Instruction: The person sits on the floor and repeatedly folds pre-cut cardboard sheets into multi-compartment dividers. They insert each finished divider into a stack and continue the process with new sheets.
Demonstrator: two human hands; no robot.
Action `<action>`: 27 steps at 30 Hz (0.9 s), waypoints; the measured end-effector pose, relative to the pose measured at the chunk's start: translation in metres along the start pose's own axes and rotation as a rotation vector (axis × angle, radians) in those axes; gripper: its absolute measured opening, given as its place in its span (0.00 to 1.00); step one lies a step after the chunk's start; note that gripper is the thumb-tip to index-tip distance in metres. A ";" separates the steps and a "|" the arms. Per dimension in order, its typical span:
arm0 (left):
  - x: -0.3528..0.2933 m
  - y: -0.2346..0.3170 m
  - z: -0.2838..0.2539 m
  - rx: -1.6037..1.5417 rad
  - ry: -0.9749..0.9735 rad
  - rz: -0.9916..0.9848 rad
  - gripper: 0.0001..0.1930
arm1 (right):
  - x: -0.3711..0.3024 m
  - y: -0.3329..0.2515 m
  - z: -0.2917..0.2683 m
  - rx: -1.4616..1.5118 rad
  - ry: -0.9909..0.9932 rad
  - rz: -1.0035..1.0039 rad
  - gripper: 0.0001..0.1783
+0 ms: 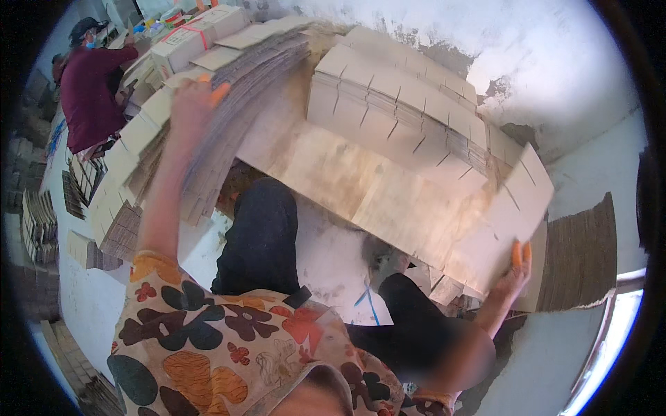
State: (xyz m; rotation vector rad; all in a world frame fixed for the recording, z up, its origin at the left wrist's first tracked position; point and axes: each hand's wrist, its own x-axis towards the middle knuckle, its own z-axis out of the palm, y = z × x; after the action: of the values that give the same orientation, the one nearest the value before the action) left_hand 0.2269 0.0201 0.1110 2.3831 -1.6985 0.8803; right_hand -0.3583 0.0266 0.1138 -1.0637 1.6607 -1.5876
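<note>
My left hand (193, 104), with orange covers on its fingertips, reaches over a long, curved stack of cardboard sheets (239, 104) on the left. Its visible fingertips are apart, and I see nothing held between them. On the right, my right hand (513, 277), also with orange fingertips, grips the lower right edge of a slotted cardboard sheet (510, 208). That sheet stands tilted at the right end of a wooden board (361, 177). Further back on the board, a thick pile of slotted cardboard sheets (395, 104) lies against the wall.
More cardboard stands stacked on edge (579, 253) at the far right. A strapped carton (198, 38) sits at the upper left. A person in a dark red top (94, 97) works beyond the left stack. My knee (260, 232) is below the board's left end.
</note>
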 end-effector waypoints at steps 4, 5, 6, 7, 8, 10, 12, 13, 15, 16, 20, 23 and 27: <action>-0.031 0.115 0.003 -1.384 -0.505 -0.141 0.20 | -0.003 0.041 0.036 -0.075 -0.349 -0.104 0.29; -0.048 0.145 0.008 -1.777 -0.691 -0.265 0.20 | -0.014 0.032 0.054 -0.464 -0.477 -0.309 0.28; -0.057 0.171 0.001 -1.885 -0.807 -0.240 0.19 | -0.031 0.027 0.079 -0.143 -0.515 -0.139 0.26; -0.065 0.193 -0.006 -1.998 -0.933 -0.206 0.18 | -0.041 0.025 0.092 0.015 -0.583 -0.043 0.26; -0.070 0.212 -0.011 -2.097 -0.946 -0.283 0.16 | -0.048 0.025 0.100 0.151 -0.626 0.031 0.26; -0.078 0.236 -0.018 -2.254 -0.966 -0.474 0.14 | -0.061 0.026 0.115 0.406 -0.694 0.179 0.29; -0.078 0.246 -0.008 -2.368 -0.893 -0.545 0.11 | -0.066 0.004 0.118 -0.013 -0.716 0.144 0.32; -0.075 0.249 -0.003 -2.401 -0.865 -0.545 0.10 | -0.067 0.003 0.116 -0.101 -0.722 0.097 0.34; -0.060 0.257 -0.012 -2.460 -0.865 -0.610 0.10 | -0.068 0.010 0.111 -0.159 -0.720 -0.030 0.37; -0.051 0.265 -0.012 -2.423 -0.884 -0.587 0.09 | -0.066 0.018 0.107 -0.130 -0.717 -0.112 0.38; -0.008 0.297 -0.003 -2.025 -0.839 -0.229 0.08 | -0.030 0.044 0.095 -0.380 -0.323 -0.467 0.40; 0.017 0.340 0.024 -1.664 -0.591 0.125 0.13 | 0.001 0.025 0.079 -0.593 0.005 -0.429 0.38; 0.043 0.400 0.046 -1.207 -0.005 0.633 0.18 | 0.040 0.046 0.064 -0.686 0.136 -0.512 0.38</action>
State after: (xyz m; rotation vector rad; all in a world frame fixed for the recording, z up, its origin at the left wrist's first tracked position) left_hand -0.1017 -0.1858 -0.0067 1.0699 -2.0914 -0.1923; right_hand -0.3301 -0.0416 0.0658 -1.8806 2.2306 -1.4154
